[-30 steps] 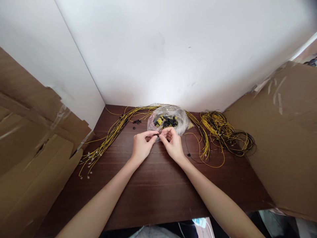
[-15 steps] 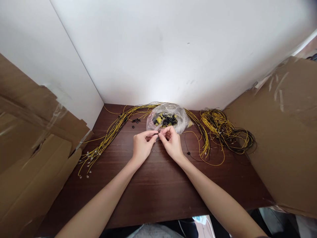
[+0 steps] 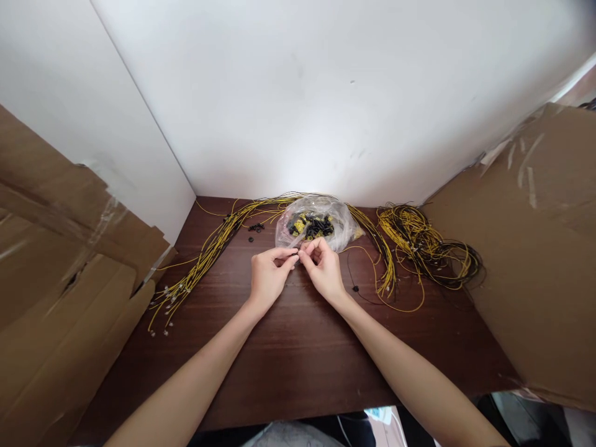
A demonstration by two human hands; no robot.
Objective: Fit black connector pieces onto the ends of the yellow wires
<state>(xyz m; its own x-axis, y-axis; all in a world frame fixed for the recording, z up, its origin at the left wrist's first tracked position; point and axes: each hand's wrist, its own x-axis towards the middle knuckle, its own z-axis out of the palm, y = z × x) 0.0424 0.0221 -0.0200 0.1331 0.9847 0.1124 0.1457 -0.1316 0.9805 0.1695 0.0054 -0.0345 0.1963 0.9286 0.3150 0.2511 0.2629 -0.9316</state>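
My left hand [image 3: 270, 273] and my right hand [image 3: 322, 268] meet fingertip to fingertip just in front of a clear plastic bag [image 3: 343, 225]. Between the left thumb and forefinger is a small black piece [image 3: 294, 253], mostly covered by the fingers. The right thumb and forefinger pinch at its other side; what they grip is too small to make out. Inside the open bag lie many small black and yellow parts [image 3: 317, 225]. Left of the bag, several small black rings [image 3: 255, 228] rest on the brown table [image 3: 298, 347].
A bundle of yellow and black wires [image 3: 218, 239] with white ends arcs behind the bag. A coiled tangle of wires [image 3: 414, 239] lies at the right. One black piece on a thin wire [image 3: 356, 288] sits near my right wrist. Cardboard [image 3: 521, 248] stands on both sides.
Both hands stay almost in place. The fingertips have shifted slightly around the small black piece. The view has moved a little.
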